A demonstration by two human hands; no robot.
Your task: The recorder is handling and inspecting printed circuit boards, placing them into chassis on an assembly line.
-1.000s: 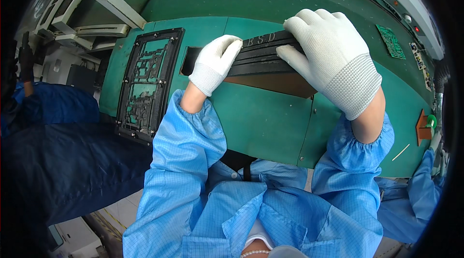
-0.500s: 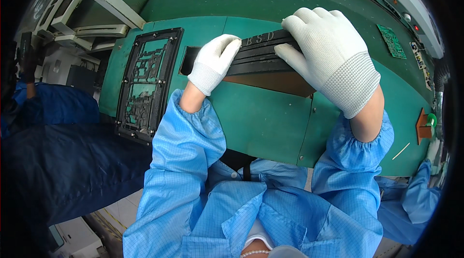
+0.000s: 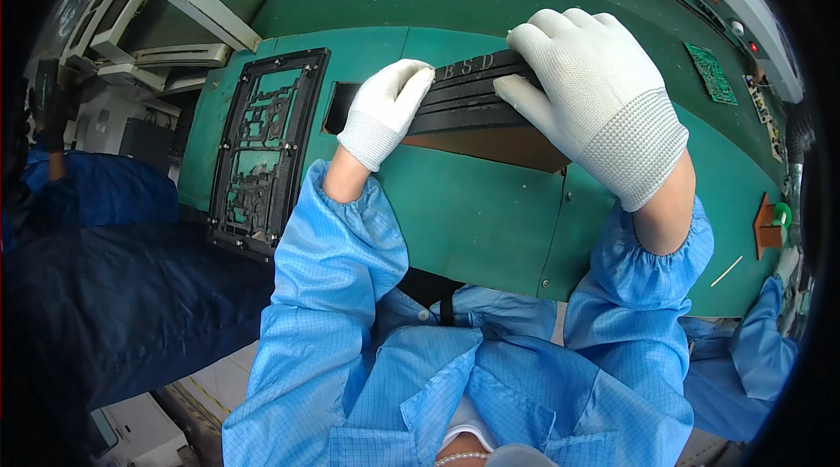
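Both white-gloved hands grip a black ribbed plastic box (image 3: 472,95) by its two ends, over a rectangular cut-out in the green bench (image 3: 472,213). My left hand (image 3: 385,108) is closed on the box's left end, thumb and fingers together. Wrapped over its right end is my right hand (image 3: 595,86), thumb on the near side and fingers on the far edge. Pale lettering marks the box's upper side; its inside is not visible. A brown surface (image 3: 499,147) shows just below the box.
Left of my hands lies a black frame fixture (image 3: 267,152) with cut-outs and screws. A green circuit board (image 3: 710,73) lies at the far right. Near the right edge are a thin stick (image 3: 726,272) and a brown stand with a green roll (image 3: 770,222). Other people sit at both sides.
Almost nothing differs. Both hands and the box have shifted very slightly leftward and away, with the same grip.
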